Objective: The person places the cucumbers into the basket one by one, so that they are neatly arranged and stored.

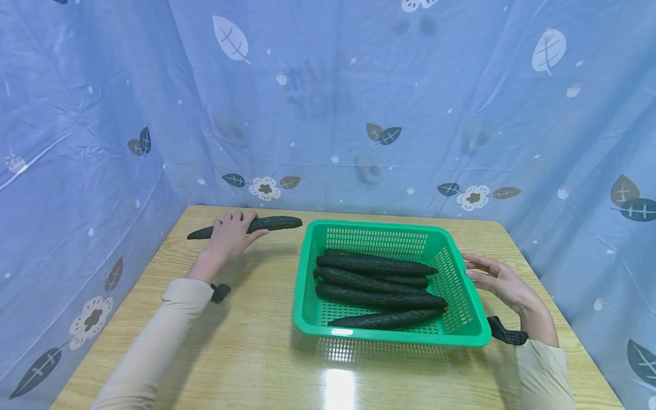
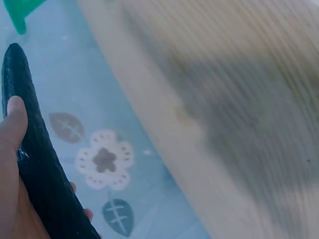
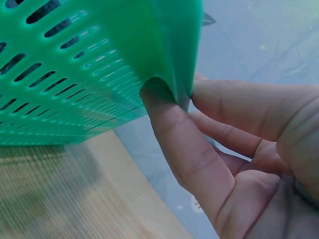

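My left hand (image 1: 229, 236) grips a long dark green cucumber (image 1: 279, 222) around its middle, near the back left of the table. In the left wrist view the thumb lies along one side of the cucumber (image 2: 42, 169), and fingertips show at its other side. To the right stands a green plastic basket (image 1: 392, 336) with slotted walls. Several dark cucumbers (image 1: 381, 297) lie lengthwise inside it. At the basket's right side, my right hand (image 1: 504, 283) pinches the rim; the right wrist view shows one fingertip tucked under the rim (image 3: 182, 45) and another digit against its outer edge.
A light wood-grain table (image 1: 256, 341) carries everything. Blue patterned cloth (image 1: 328, 114) hangs behind and along both sides of it. The held cucumber's right end is close to the basket's back left corner. Light glares off the tabletop in front of the basket.
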`<state>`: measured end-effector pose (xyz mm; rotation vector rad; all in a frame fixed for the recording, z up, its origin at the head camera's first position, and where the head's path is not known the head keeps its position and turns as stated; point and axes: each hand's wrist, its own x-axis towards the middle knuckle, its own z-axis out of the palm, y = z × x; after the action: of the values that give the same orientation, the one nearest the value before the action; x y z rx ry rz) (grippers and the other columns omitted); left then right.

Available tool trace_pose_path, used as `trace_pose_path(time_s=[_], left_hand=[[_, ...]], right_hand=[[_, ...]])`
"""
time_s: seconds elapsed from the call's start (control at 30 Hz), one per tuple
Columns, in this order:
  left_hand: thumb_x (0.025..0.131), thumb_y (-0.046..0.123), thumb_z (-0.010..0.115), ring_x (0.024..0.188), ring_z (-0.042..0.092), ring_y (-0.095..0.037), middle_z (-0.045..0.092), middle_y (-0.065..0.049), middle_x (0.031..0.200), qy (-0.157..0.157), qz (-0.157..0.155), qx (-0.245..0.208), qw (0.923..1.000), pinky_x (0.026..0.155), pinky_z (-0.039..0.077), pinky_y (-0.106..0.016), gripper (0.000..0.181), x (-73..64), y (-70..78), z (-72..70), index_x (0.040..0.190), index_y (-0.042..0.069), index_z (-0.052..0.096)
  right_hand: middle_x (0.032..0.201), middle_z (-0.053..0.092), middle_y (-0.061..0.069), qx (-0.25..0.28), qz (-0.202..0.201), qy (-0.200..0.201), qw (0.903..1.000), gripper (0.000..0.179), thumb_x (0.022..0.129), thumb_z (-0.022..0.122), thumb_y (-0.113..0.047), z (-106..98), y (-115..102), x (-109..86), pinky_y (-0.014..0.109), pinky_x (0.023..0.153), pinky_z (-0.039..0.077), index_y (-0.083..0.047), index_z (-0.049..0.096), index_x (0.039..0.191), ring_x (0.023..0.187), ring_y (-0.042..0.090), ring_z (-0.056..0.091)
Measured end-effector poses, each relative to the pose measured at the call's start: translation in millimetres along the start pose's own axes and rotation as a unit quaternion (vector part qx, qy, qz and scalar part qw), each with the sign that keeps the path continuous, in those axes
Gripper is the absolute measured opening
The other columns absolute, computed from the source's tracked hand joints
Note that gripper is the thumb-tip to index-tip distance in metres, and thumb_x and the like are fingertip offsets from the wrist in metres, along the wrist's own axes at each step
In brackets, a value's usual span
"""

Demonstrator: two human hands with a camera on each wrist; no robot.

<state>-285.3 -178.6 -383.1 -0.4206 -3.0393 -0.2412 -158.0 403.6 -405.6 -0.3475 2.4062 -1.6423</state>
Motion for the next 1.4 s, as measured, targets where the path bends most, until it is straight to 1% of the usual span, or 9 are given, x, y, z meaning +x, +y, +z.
trace_pose_path(time_s=[0.13, 0.4, 0.6, 0.7, 0.93, 1.0, 1.23, 1.4], left_hand=[[0.090, 0.062, 0.040, 0.111, 0.038, -0.043, 0.043, -0.021, 0.120, 0.004, 0.003, 0.007, 1.0000, 0.089, 0.028, -0.064, 0.067, -0.7, 10.4, -6.3, 0.139, 0.017, 0.036], [0.091, 0.060, 0.041, 0.118, 0.036, -0.044, 0.043, -0.021, 0.125, 0.006, 0.012, 0.000, 0.9999, 0.090, 0.030, -0.063, 0.064, -4.7, 37.8, -16.9, 0.139, 0.018, 0.037], [0.090, 0.062, 0.041, 0.113, 0.040, -0.041, 0.046, -0.020, 0.119, 0.007, 0.022, -0.001, 0.9997, 0.088, 0.032, -0.060, 0.063, -6.6, 58.9, -21.5, 0.136, 0.019, 0.040], [0.089, 0.063, 0.041, 0.114, 0.040, -0.041, 0.046, -0.020, 0.119, 0.004, 0.024, 0.004, 0.9997, 0.089, 0.032, -0.060, 0.064, -7.3, 68.1, -22.0, 0.136, 0.020, 0.040], [0.089, 0.063, 0.039, 0.104, 0.042, -0.037, 0.047, -0.018, 0.113, -0.007, 0.038, 0.009, 0.9992, 0.081, 0.036, -0.055, 0.062, -11.9, 87.8, -23.8, 0.135, 0.021, 0.041], [0.089, 0.064, 0.039, 0.103, 0.042, -0.037, 0.047, -0.017, 0.114, -0.010, 0.042, 0.010, 0.9990, 0.081, 0.036, -0.055, 0.062, -12.8, 92.7, -25.3, 0.134, 0.021, 0.041], [0.088, 0.066, 0.036, 0.108, 0.042, -0.037, 0.046, -0.017, 0.119, -0.026, 0.051, 0.016, 0.9982, 0.083, 0.036, -0.053, 0.065, -12.9, 108.1, -31.9, 0.137, 0.023, 0.039], [0.088, 0.067, 0.035, 0.115, 0.040, -0.039, 0.045, -0.018, 0.126, -0.038, 0.055, 0.018, 0.9976, 0.088, 0.035, -0.056, 0.066, -11.8, 120.4, -35.5, 0.139, 0.024, 0.037]], right_hand=[[0.123, 0.044, -0.022, 0.000, -0.004, -0.003, 1.0000, 0.055, 0.098, 0.045, -0.011, -2, 0, -0.1, 0.016, 0.084, 0.047, 0.009, 0.020, 0.142, 0.107, -0.009, 0.052], [0.125, 0.043, -0.022, 0.000, -0.003, -0.004, 1.0000, 0.056, 0.099, 0.045, -0.012, -4, 1, 0.1, 0.015, 0.085, 0.047, 0.009, 0.018, 0.143, 0.107, -0.009, 0.052], [0.122, 0.044, -0.022, -0.009, 0.008, 0.006, 0.9999, 0.057, 0.098, 0.046, -0.015, -3, 2, 0.5, 0.015, 0.084, 0.047, 0.008, 0.020, 0.143, 0.106, -0.011, 0.051], [0.122, 0.043, -0.021, -0.012, 0.011, 0.009, 0.9998, 0.057, 0.098, 0.047, -0.016, -3, 2, 0.7, 0.015, 0.084, 0.047, 0.008, 0.021, 0.143, 0.106, -0.012, 0.051], [0.122, 0.044, -0.021, -0.010, 0.015, 0.010, 0.9998, 0.057, 0.098, 0.047, -0.016, -2, 2, 1.1, 0.015, 0.084, 0.047, 0.007, 0.021, 0.143, 0.105, -0.011, 0.051], [0.122, 0.043, -0.021, -0.010, 0.012, 0.008, 0.9998, 0.057, 0.098, 0.047, -0.016, -2, 2, 1.1, 0.016, 0.084, 0.047, 0.007, 0.021, 0.143, 0.106, -0.011, 0.051], [0.122, 0.043, -0.020, -0.011, 0.012, 0.010, 0.9998, 0.056, 0.098, 0.047, -0.017, -2, 1, 0.9, 0.016, 0.084, 0.047, 0.006, 0.022, 0.143, 0.105, -0.011, 0.051], [0.121, 0.044, -0.021, -0.007, 0.006, 0.007, 0.9999, 0.056, 0.098, 0.047, -0.015, -1, 1, 1.0, 0.016, 0.084, 0.047, 0.007, 0.022, 0.143, 0.106, -0.011, 0.051]])
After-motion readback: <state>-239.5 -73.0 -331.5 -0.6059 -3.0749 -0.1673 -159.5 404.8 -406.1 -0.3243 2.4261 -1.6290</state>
